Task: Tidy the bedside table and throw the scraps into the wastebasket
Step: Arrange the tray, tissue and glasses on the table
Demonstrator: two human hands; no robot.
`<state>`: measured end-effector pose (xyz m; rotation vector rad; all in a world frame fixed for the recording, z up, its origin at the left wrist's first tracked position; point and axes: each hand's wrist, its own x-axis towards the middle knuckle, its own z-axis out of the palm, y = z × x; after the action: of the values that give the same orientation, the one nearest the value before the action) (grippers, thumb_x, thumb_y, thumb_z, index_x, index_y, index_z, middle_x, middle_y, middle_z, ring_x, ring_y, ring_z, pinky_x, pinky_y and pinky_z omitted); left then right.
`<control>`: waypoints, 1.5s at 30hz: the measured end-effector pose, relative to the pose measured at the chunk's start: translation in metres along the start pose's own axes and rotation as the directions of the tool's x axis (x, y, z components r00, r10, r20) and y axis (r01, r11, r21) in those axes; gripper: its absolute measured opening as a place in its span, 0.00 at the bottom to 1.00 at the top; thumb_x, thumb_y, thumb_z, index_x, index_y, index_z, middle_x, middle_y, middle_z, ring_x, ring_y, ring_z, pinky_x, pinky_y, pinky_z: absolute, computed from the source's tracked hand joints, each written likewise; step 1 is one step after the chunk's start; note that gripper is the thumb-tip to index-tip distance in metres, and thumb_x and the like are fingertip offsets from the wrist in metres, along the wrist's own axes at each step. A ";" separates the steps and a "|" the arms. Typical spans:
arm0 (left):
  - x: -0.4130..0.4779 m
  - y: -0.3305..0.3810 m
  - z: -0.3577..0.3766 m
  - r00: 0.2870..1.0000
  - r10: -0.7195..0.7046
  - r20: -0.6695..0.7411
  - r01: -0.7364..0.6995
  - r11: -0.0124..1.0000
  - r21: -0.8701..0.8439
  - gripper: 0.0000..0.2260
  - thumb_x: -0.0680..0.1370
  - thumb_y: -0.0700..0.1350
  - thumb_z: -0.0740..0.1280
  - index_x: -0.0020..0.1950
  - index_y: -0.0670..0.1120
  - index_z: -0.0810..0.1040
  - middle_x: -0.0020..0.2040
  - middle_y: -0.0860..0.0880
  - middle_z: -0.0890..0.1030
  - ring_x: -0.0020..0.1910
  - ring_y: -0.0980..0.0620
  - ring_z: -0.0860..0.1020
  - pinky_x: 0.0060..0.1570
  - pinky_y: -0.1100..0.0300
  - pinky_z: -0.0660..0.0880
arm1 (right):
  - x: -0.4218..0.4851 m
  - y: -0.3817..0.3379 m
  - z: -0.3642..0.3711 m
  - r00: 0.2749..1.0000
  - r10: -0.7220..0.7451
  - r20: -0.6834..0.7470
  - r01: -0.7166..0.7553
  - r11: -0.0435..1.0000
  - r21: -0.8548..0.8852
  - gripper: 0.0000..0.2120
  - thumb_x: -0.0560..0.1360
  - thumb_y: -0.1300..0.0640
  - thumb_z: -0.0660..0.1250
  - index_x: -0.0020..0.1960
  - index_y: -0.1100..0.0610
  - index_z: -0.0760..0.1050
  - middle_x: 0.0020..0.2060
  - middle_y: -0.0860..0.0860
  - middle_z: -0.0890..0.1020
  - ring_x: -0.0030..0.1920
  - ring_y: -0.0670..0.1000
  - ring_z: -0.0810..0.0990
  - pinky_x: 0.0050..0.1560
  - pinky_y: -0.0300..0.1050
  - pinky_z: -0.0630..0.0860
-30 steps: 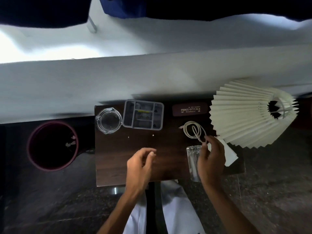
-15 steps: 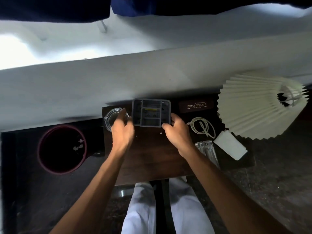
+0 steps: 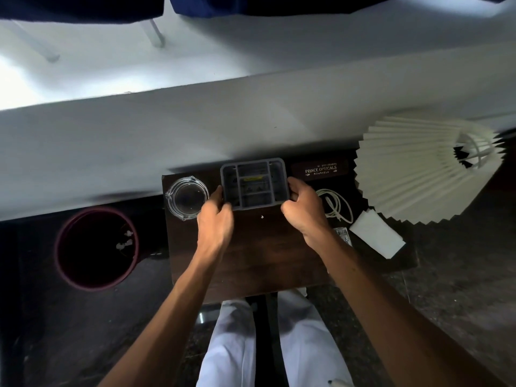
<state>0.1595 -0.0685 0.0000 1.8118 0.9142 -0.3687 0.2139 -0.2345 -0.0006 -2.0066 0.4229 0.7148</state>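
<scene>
A grey compartment tray [image 3: 254, 185] stands at the back of the dark wooden bedside table [image 3: 251, 263]. My left hand [image 3: 215, 224] grips its left side and my right hand [image 3: 304, 210] grips its right side. Beside the tray on the left sits a glass ashtray [image 3: 186, 197]. A tiny pale scrap [image 3: 262, 217] lies on the wood just in front of the tray. The round dark wastebasket [image 3: 96, 248] stands on the floor left of the table, with pale scraps inside.
A dark spectacle case [image 3: 321, 169], a coiled white cable [image 3: 335, 205], a white folded paper [image 3: 377, 237] and a clear glass object [image 3: 343, 234] lie at the right. A pleated white lampshade [image 3: 413, 174] overhangs the right end. The white bed [image 3: 167, 129] runs behind.
Both hands left the front of the table and the cable area, reached to the back and closed on the sides of the grey tray.
</scene>
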 end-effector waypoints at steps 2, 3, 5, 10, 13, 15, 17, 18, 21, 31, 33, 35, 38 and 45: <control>0.000 -0.001 0.001 1.000 0.000 -0.007 0.000 1.000 0.008 0.25 0.80 0.39 0.59 0.77 0.52 0.70 0.72 0.49 0.77 0.72 0.48 0.72 0.65 0.65 0.63 | 0.002 0.000 0.001 1.000 -0.016 0.009 0.016 1.000 0.005 0.28 0.72 0.70 0.62 0.67 0.48 0.74 0.47 0.40 0.78 0.46 0.42 0.76 0.39 0.30 0.70; 0.001 -0.001 0.002 1.000 -0.002 -0.013 0.002 1.000 0.011 0.24 0.80 0.39 0.59 0.77 0.52 0.70 0.72 0.48 0.77 0.73 0.48 0.72 0.65 0.65 0.63 | 0.003 0.001 0.001 1.000 -0.016 0.010 0.016 1.000 0.010 0.28 0.73 0.70 0.62 0.67 0.48 0.74 0.48 0.41 0.77 0.46 0.42 0.76 0.39 0.29 0.69; 0.002 -0.002 0.001 1.000 0.002 -0.020 -0.002 1.000 0.016 0.24 0.81 0.40 0.60 0.77 0.51 0.70 0.72 0.47 0.77 0.72 0.47 0.73 0.67 0.62 0.65 | 0.004 0.002 0.001 1.000 -0.019 0.015 0.019 1.000 0.014 0.27 0.73 0.70 0.63 0.68 0.49 0.73 0.50 0.42 0.78 0.47 0.42 0.75 0.39 0.29 0.69; 0.001 -0.002 -0.001 0.999 0.018 -0.030 -0.018 0.999 0.028 0.21 0.83 0.44 0.61 0.77 0.48 0.69 0.73 0.46 0.76 0.73 0.46 0.72 0.72 0.57 0.67 | -0.010 -0.001 -0.007 0.997 -0.054 -0.059 0.057 0.997 0.060 0.25 0.75 0.69 0.66 0.70 0.56 0.72 0.64 0.49 0.78 0.63 0.47 0.77 0.57 0.33 0.72; -0.011 0.000 0.001 0.982 0.053 -0.183 -0.048 0.998 0.031 0.21 0.83 0.46 0.62 0.77 0.46 0.69 0.73 0.43 0.74 0.72 0.45 0.73 0.73 0.46 0.69 | -0.037 0.008 -0.021 0.973 -0.138 -0.184 0.152 0.986 0.063 0.17 0.78 0.65 0.66 0.66 0.57 0.76 0.59 0.50 0.82 0.54 0.40 0.81 0.53 0.28 0.75; -0.025 0.003 0.008 0.945 0.157 -0.287 -0.148 0.987 0.055 0.19 0.83 0.43 0.63 0.74 0.44 0.72 0.69 0.41 0.74 0.67 0.44 0.75 0.68 0.45 0.72 | -0.058 0.026 -0.037 0.946 -0.162 -0.280 0.178 0.984 0.030 0.11 0.79 0.61 0.67 0.60 0.55 0.80 0.52 0.46 0.84 0.47 0.34 0.80 0.46 0.23 0.74; -0.043 0.005 0.017 0.909 0.251 -0.333 -0.243 0.968 0.067 0.17 0.82 0.40 0.64 0.72 0.43 0.74 0.67 0.41 0.74 0.63 0.45 0.76 0.63 0.49 0.76 | -0.075 0.052 -0.058 0.914 -0.123 -0.387 0.140 0.990 0.016 0.07 0.79 0.57 0.68 0.56 0.52 0.81 0.47 0.42 0.84 0.45 0.32 0.80 0.44 0.24 0.75; -0.052 0.006 0.023 0.897 0.291 -0.332 -0.283 0.956 0.071 0.17 0.82 0.39 0.64 0.71 0.42 0.75 0.65 0.41 0.74 0.60 0.45 0.77 0.60 0.51 0.77 | -0.081 0.067 -0.069 0.896 -0.088 -0.435 0.106 0.994 0.018 0.07 0.79 0.56 0.68 0.55 0.52 0.81 0.46 0.42 0.84 0.45 0.35 0.81 0.45 0.28 0.77; -0.076 0.008 0.046 0.889 0.377 -0.259 -0.377 0.925 0.051 0.15 0.80 0.33 0.65 0.66 0.41 0.78 0.60 0.42 0.76 0.51 0.48 0.79 0.52 0.67 0.75 | -0.083 0.114 -0.101 0.849 0.057 -0.525 -0.049 0.998 0.029 0.06 0.79 0.58 0.68 0.55 0.55 0.81 0.46 0.48 0.83 0.47 0.49 0.83 0.51 0.51 0.82; -0.120 0.000 0.135 0.934 0.093 0.344 -0.004 0.968 -0.250 0.09 0.83 0.38 0.63 0.57 0.48 0.80 0.56 0.46 0.84 0.54 0.46 0.84 0.54 0.43 0.82 | -0.026 0.170 -0.154 0.911 -0.108 -0.398 -0.082 0.898 -0.432 0.20 0.73 0.61 0.74 0.63 0.66 0.76 0.60 0.66 0.78 0.62 0.65 0.75 0.61 0.56 0.74; -0.121 0.001 0.149 0.927 0.050 0.372 0.059 0.959 -0.276 0.09 0.83 0.39 0.63 0.57 0.49 0.80 0.56 0.45 0.84 0.56 0.43 0.83 0.53 0.47 0.83 | -0.015 0.169 -0.156 0.936 -0.056 -0.348 -0.128 0.865 -0.485 0.23 0.75 0.56 0.73 0.64 0.67 0.73 0.63 0.66 0.74 0.66 0.65 0.70 0.65 0.58 0.70; -0.119 0.003 0.161 0.926 0.012 0.378 0.109 0.948 -0.297 0.09 0.83 0.38 0.63 0.57 0.50 0.81 0.58 0.45 0.83 0.59 0.43 0.83 0.55 0.52 0.82 | -0.007 0.168 -0.157 0.950 -0.001 -0.311 -0.169 0.839 -0.517 0.26 0.77 0.52 0.71 0.67 0.68 0.71 0.67 0.65 0.71 0.69 0.64 0.66 0.70 0.58 0.66; -0.116 0.006 0.176 0.924 -0.046 0.380 0.182 0.926 -0.331 0.09 0.83 0.39 0.63 0.55 0.51 0.81 0.59 0.43 0.83 0.60 0.41 0.81 0.62 0.45 0.79 | -0.001 0.167 -0.157 0.968 0.046 -0.248 -0.173 0.837 -0.519 0.31 0.78 0.50 0.69 0.72 0.66 0.65 0.73 0.64 0.66 0.74 0.63 0.62 0.73 0.59 0.64; -0.110 0.013 0.194 0.908 -0.123 0.400 0.273 0.898 -0.344 0.09 0.83 0.42 0.65 0.61 0.46 0.80 0.60 0.43 0.83 0.58 0.45 0.83 0.63 0.49 0.79 | -0.002 0.180 -0.153 0.966 0.054 -0.251 -0.152 0.909 -0.388 0.25 0.71 0.56 0.76 0.64 0.62 0.72 0.60 0.59 0.77 0.61 0.60 0.76 0.60 0.59 0.75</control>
<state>0.1274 -0.2893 -0.0051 1.2257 0.8386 -0.5906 0.1607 -0.4573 -0.0580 -2.4926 0.5602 0.6715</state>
